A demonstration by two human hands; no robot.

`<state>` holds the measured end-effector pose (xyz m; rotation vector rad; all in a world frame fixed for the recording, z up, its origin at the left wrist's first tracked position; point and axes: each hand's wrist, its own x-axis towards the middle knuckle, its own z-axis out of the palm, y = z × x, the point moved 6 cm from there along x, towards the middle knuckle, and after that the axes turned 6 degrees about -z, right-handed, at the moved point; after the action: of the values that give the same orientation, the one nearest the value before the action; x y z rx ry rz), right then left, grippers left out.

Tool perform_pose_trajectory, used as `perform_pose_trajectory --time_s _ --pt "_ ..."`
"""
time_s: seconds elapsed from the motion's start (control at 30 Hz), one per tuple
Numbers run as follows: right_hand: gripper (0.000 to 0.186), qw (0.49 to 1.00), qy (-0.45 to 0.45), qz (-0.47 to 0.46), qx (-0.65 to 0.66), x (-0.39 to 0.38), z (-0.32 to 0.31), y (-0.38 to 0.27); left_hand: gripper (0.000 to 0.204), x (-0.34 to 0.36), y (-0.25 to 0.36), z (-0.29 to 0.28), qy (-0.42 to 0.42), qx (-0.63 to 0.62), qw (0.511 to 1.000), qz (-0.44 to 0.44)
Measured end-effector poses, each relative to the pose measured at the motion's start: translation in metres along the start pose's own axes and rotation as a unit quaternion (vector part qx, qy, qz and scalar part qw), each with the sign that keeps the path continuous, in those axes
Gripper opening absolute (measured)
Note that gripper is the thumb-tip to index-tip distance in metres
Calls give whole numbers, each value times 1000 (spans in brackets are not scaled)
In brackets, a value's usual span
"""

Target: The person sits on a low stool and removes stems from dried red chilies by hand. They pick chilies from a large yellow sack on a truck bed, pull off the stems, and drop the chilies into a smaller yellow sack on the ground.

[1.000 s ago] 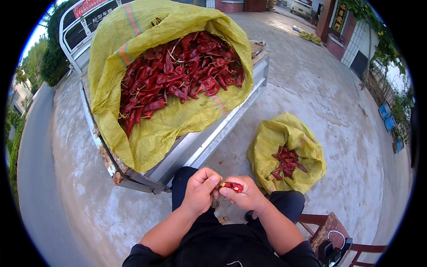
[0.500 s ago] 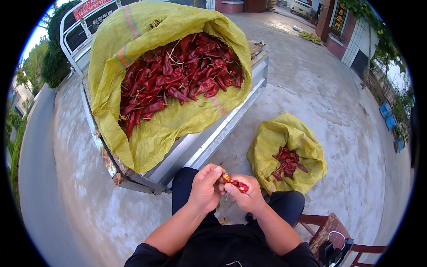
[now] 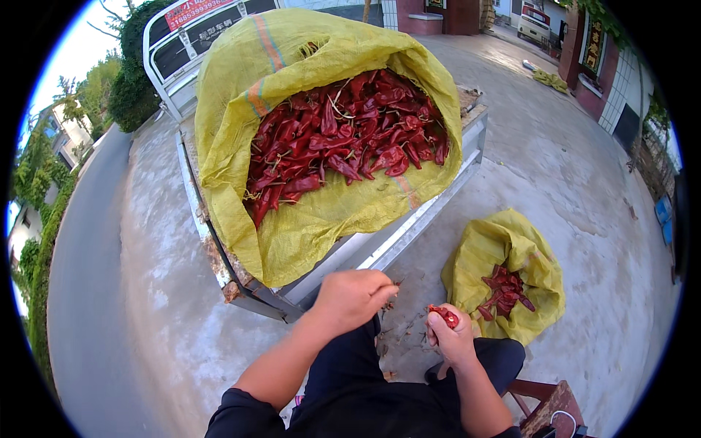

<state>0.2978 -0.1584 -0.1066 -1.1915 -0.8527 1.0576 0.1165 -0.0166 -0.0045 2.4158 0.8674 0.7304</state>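
Note:
In my right hand (image 3: pixel 454 341) is a dried red chili pepper (image 3: pixel 444 316), its torn end facing up and pale inside showing. My left hand (image 3: pixel 356 298) is apart from it, to the left, fingertips pinched together; a tiny dark bit shows at the tips, too small to name. Beyond my hands, a big yellow woven sack (image 3: pixel 307 244) lies open on a truck bed, full of dried red chili peppers (image 3: pixel 343 131). On the ground to the right, near my right hand, stands a smaller yellow sack (image 3: pixel 467 252) with several torn red chili pieces (image 3: pixel 504 290) inside.
The metal side rail (image 3: pixel 394 244) of the truck bed runs just beyond my left hand. Small scraps (image 3: pixel 392 339) lie on the concrete ground between my legs. A worn wooden stool (image 3: pixel 555 406) with a white cable stands at the lower right.
My hands have come apart: the left moved up, away from the chili pepper, while the right kept hold of it and moved right. The whole view has shifted, moving the sacks rightward.

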Motion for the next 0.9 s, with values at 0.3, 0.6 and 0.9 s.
perform_pose_trajectory --time_s 0.3,0.6,0.9 --pt "21 1000 4 -3 24 6 5 13 19 6 -69 -69 76 -19 994 -80" --pt "20 999 33 11 25 -1 3 10 44 37 -175 -158 130 348 899 -232" --pt "14 999 -14 40 -18 7 20 9 29 32 -145 -149 247 264 923 -129"
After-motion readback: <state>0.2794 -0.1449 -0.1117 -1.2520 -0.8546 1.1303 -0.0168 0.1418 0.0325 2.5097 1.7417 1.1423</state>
